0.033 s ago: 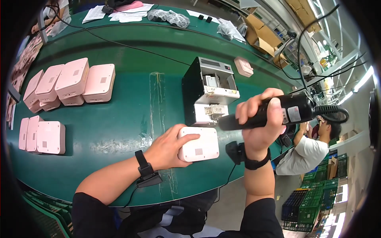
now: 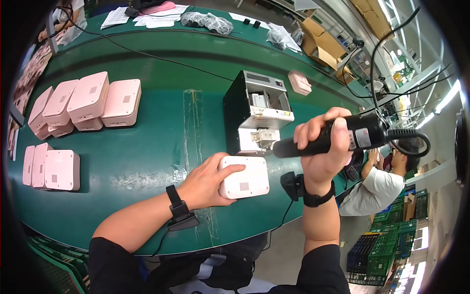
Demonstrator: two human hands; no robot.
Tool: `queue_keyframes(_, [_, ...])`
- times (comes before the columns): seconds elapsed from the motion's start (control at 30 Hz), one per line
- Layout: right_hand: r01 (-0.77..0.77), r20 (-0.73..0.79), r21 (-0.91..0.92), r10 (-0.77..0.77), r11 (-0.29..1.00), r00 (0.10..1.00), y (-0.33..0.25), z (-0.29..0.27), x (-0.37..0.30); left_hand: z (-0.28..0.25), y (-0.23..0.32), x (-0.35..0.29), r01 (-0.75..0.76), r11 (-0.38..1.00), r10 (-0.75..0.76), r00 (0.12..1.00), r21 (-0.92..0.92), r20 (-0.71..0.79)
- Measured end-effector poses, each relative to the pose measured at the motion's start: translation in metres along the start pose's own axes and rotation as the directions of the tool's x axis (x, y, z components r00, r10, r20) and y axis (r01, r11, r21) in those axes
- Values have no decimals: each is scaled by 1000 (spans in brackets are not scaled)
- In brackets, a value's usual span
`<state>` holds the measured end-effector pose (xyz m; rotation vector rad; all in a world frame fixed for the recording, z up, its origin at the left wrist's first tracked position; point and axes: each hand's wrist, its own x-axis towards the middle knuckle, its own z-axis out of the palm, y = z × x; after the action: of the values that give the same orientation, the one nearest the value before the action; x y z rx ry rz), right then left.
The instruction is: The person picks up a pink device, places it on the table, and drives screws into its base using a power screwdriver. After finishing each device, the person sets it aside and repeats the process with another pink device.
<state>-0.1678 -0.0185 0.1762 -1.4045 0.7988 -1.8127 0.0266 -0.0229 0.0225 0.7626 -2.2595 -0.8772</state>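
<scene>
My left hand (image 2: 204, 182) grips the left side of a pale pink plastic box (image 2: 252, 179) with rounded corners, a small vent grille and corner holes, lying flat on the bench. My fingers wrap its far left edge and the thumb rests on top. Raised to the right, my right hand (image 2: 323, 139) is closed round a black corded electric screwdriver (image 2: 360, 134). Its nose points left at the front of a screw feeder machine (image 2: 259, 115), by the metal pick-up part (image 2: 264, 136). Whether the tip touches that part, I cannot tell.
Several similar pink boxes (image 2: 88, 95) are stacked at the far left, with more (image 2: 62, 169) standing nearer. Another pink piece (image 2: 299, 82) lies behind the feeder. A black cable (image 2: 374, 63) hangs above the screwdriver. A person (image 2: 377, 186) sits at right near green crates (image 2: 379, 250).
My right hand and the screwdriver have shifted slightly to the right. My left hand stays on the pink box.
</scene>
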Motion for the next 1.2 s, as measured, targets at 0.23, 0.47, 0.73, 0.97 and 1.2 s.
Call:
queue_keyframes(0.23, [16,-93,-279,-44,960,995,13,-24,20,2,5,-1,-40,999,40,999,18,-30])
queue_keyframes(0.47, [-114,-87,-159,101,981,991,-16,-43,-28,-1,2,5,-17,1000,17,999,4,-37])
queue_keyframes(0.73, [-95,-42,-171,89,981,995,-22,-57,-54,4,4,6,-3,998,5,1000,58,-26])
queue_keyframes(0.97, [-122,-55,-150,115,981,992,-9,-61,-63,8,7,6,-13,997,16,999,70,-41])
queue_keyframes(1.2, [-104,-21,-146,102,984,995,-2,-66,-64,10,2,10,-21,996,27,998,84,-64])
